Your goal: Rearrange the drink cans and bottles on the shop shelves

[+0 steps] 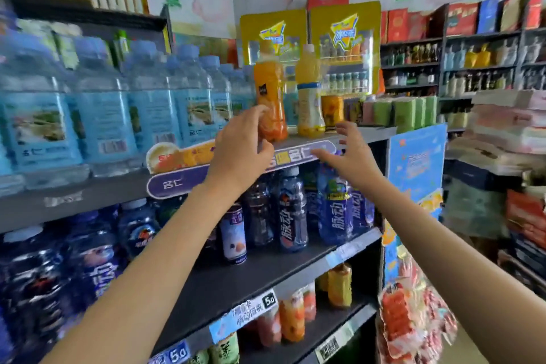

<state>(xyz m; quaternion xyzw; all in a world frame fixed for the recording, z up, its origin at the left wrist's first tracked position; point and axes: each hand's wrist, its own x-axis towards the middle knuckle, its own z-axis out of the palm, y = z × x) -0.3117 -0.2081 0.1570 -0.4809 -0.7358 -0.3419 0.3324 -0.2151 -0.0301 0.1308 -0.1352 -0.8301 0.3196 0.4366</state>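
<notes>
Up on the top shelf (363,134), toward twelve o'clock: an orange juice bottle (270,91), upright, slim-waisted, deep orange liquid, small dark label near the shoulder, fruit print round the base, cap blurred against the yellow display cards (273,35) behind. Just beside it at three o'clock, apart by a narrow gap: a yellow juice bottle (309,91), upright, pale cap, bright yellow upper half, cream label band round the middle, yellow base with fruit print. Further toward three o'clock, a squat orange can (332,111), then a row of green packs (404,114).

Left hand (240,151) raised to the lower part of the orange juice bottle, fingers curled at its side; touching or just short of it, cannot tell through the blur. Right hand (344,154) spread, fingers apart and lightly bent, holding nothing, hanging in front of the shelf edge at five o'clock from the yellow juice bottle.

At nine o'clock on the same shelf: a packed row of clear water bottles (100,109) with blue labels and pale blue caps. One shelf down, at six o'clock: dark blue drink bottles (292,213) with white lettering, and a white-bodied can (233,233) among them. Lower again: orange and red small bottles (291,319) behind price tags (257,306).
</notes>
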